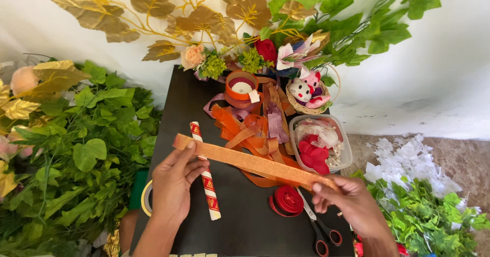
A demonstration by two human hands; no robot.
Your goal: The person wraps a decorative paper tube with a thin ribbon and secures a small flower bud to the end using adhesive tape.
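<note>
1. Green leafy foliage [76, 155] lies along the left edge of the black table [245, 221]; a yellow tape roll [147, 198] sits partly hidden under the left wrist.
2. Left hand [173, 183] pinches the left end of the orange glitter ribbon strip [252, 162], thumb on top, fingers curled beneath.
3. Red-and-white patterned stick [206, 178] lies under that hand, pointing toward the viewer.
4. The strip spans both hands, held taut above the table and sloping down to the right.
5. Loose orange ribbon pile [250, 129] lies behind the strip; a red ribbon roll [287, 201] and scissors [321, 231] lie below it.
6. Right hand [352, 201] grips the right end between thumb and fingertips.
7. Clear container [344, 150] holds red and white petals.
8. Risk: a light fingertip pinch may slip under tension, dropping the strip onto the pile; uneven pull may crease it.
</note>
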